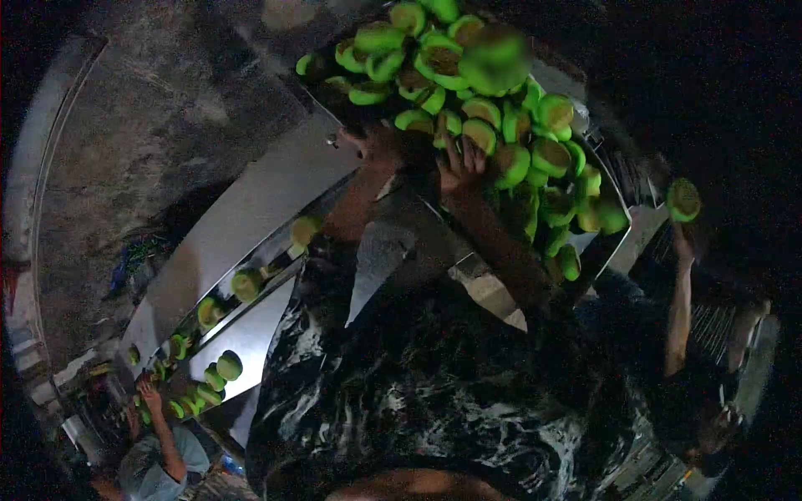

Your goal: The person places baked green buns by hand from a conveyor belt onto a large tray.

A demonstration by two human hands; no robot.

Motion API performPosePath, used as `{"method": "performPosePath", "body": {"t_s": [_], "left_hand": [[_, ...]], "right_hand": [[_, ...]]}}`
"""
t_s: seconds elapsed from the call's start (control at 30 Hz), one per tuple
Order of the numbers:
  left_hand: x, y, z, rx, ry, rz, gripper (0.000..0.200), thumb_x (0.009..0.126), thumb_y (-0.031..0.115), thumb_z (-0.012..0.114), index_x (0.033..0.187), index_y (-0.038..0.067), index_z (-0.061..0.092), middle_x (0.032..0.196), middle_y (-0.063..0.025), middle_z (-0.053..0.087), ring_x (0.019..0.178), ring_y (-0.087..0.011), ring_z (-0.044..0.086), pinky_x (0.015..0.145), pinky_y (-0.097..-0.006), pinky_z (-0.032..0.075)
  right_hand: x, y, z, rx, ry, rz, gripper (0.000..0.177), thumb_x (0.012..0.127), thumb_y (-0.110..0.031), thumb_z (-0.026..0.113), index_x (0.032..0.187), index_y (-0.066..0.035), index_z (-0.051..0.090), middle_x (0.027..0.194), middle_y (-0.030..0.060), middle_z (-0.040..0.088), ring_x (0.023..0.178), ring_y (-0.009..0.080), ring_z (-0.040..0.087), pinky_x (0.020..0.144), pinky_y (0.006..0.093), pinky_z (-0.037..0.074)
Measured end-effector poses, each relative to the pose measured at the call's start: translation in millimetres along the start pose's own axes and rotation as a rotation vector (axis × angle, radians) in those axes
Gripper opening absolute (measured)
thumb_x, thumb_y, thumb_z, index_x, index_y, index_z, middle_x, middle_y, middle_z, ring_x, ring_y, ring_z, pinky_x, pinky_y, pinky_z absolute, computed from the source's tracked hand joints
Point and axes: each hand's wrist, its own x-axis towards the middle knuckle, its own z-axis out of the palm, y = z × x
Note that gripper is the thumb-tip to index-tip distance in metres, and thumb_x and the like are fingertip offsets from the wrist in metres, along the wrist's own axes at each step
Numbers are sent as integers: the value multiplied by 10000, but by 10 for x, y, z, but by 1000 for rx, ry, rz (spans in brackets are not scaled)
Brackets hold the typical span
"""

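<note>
Green rounded pieces with brownish flat faces (479,136) lie heaped in a tray with a metal rim (622,204) in front of me. My right hand (461,169) reaches onto the near side of the heap, fingers stretched apart against the pieces. Beside it, at the tray's near left corner, is my left hand (378,146); deep shadow hides most of its fingers and whatever they touch. A single green piece (305,231) sits on a narrow conveyor channel (276,269) by my left forearm.
More pieces (246,285) are spaced down the channel to the lower left, with a row of them (228,365) on a shiny metal surface (251,338). Another person's hand (149,392) works there. At right, a person's raised arm (681,309) holds up a green piece (684,200).
</note>
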Motion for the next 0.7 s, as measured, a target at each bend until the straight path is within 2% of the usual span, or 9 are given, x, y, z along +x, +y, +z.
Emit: {"method": "performPosePath", "body": {"t_s": [0.13,0.23,0.27,0.33,0.4,0.5,0.53,0.6,0.7], "left_hand": [[-325,-158,-296,-234,-347,22,687,761,414,546,1308,68,318,1258,-169,420,1171,-327,401,960,-684,118],[-107,-210,-257,-428,42,44,749,713,323,648,1319,74,283,1265,-171,413,1158,-321,418,989,-609,201],[36,-151,-222,-650,-108,-72,739,688,262,686,1295,68,312,1243,-170,427,1148,-313,427,986,-540,258],[-33,-314,-260,-861,-264,-204,733,663,202,725,1271,61,341,1220,-168,442,1138,-305,435,984,-471,315],[-258,-744,-713,-1366,263,-323,638,687,135,721,1219,39,383,1178,-154,461,1067,-289,487,905,-351,414],[-1246,-1516,-754,-1679,320,-624,488,749,114,673,1171,26,443,1147,-130,489,989,-250,537,836,-357,455],[-1717,-1809,-509,-1690,154,-729,505,776,183,653,1212,41,442,1104,-150,539,995,-274,545,834,-383,449],[-2660,-2213,405,-678,-289,-626,490,820,307,577,1245,96,452,1007,-175,600,979,-341,553,867,-445,412],[-2691,-2198,35,-558,-384,-804,467,819,338,571,1209,96,491,1056,-194,574,1018,-360,522,921,-464,358]], "right_hand": [[-24,-418,-470,-134,-536,-36,305,806,-107,489,1098,-59,564,1319,155,370,1225,343,317,992,478,276],[-372,-62,-236,190,-567,-189,506,807,-69,453,1299,-42,336,1315,210,334,1195,362,338,1002,439,280],[-41,-132,-501,380,-875,168,486,820,-115,470,1276,-12,339,1246,219,375,1148,381,371,956,440,325],[-139,82,-366,624,-597,4,454,830,-207,509,1220,-13,382,1135,219,420,1070,398,409,896,438,363],[-37,126,-407,545,-643,7,465,815,-220,548,1201,-13,391,1106,213,426,1048,390,419,883,430,369],[458,-321,-938,518,-551,288,493,763,-192,623,1173,-5,422,1135,213,431,1056,376,430,890,432,362],[627,-641,-1062,570,-404,550,512,726,-152,658,1165,4,443,1192,219,430,1087,371,430,910,441,349],[794,-1153,-949,797,-69,284,475,713,-93,657,1136,-9,458,1197,196,437,1057,361,453,898,446,363],[313,-1876,97,1026,-302,122,378,741,-115,605,1091,-14,502,1144,181,491,1063,335,459,892,411,379]]}}
